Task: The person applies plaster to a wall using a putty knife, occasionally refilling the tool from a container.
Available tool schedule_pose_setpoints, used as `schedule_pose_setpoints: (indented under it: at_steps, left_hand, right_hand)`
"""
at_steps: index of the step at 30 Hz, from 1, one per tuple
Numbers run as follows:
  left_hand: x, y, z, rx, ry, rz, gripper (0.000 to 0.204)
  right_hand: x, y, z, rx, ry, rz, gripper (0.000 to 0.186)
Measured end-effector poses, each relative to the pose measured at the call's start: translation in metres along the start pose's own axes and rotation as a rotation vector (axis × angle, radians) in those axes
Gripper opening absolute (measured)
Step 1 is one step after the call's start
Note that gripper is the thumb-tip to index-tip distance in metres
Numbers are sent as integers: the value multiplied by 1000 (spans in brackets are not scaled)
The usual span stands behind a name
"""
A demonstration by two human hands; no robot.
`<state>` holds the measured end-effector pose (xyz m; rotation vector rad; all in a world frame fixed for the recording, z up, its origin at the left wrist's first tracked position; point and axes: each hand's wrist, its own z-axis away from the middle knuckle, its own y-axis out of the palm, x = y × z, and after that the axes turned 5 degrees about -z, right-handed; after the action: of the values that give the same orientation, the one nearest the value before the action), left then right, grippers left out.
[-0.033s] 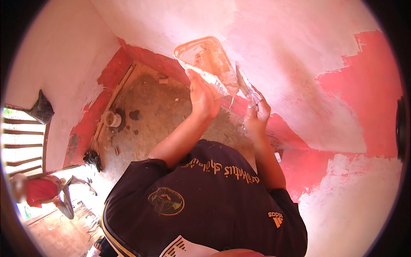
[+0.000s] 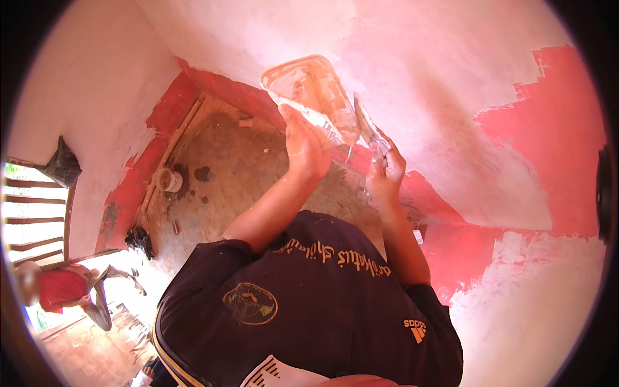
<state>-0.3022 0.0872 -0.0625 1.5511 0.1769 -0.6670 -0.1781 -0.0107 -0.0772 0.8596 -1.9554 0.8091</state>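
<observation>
My left hand grips a shallow rectangular plastic tub from beneath and along its near side. Pale wet putty smears the tub's inside and its near wall, and a bit hangs from the near right corner. Close to the tub's right side, a putty knife points up and away, its blade coated in the same pale stuff. My right hand is closed around its handle, with putty on the fingers. Whether the blade touches the tub, I cannot tell.
Pale-coated walls with red patches surround me. A white bucket stands on the stained floor near the left wall. Black plastic lies by the doorway. Beyond it sits a person in red, near a barred window.
</observation>
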Motion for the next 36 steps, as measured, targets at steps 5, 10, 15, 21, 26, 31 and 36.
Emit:
schedule_pose_setpoints:
  at_steps: [5, 10, 15, 21, 26, 31, 36]
  left_hand:
    - [2, 7, 3, -48, -3, -87, 70]
    - [1, 4, 0, -37, 32, -107, 70]
    - [-9, 36, 12, -42, -76, -32, 69]
    - [-2, 19, 5, -104, 75, -167, 68]
    - [-2, 34, 12, -90, -18, -60, 69]
    - [2, 27, 6, -43, 105, -133, 69]
    - [3, 6, 6, -95, 88, -126, 71]
  right_hand:
    - [-20, -3, 2, -87, 62, -30, 29]
    - [-7, -8, 6, -158, 81, -112, 23]
    - [-23, 2, 8, -153, 236, -267, 30]
    - [-11, -10, 4, -254, 210, -282, 27]
    - [-22, 1, 15, -170, 296, -266, 25]
    - [-20, -6, 5, -207, 275, -344, 27]
    - [-18, -4, 8, -198, 263, -266, 26]
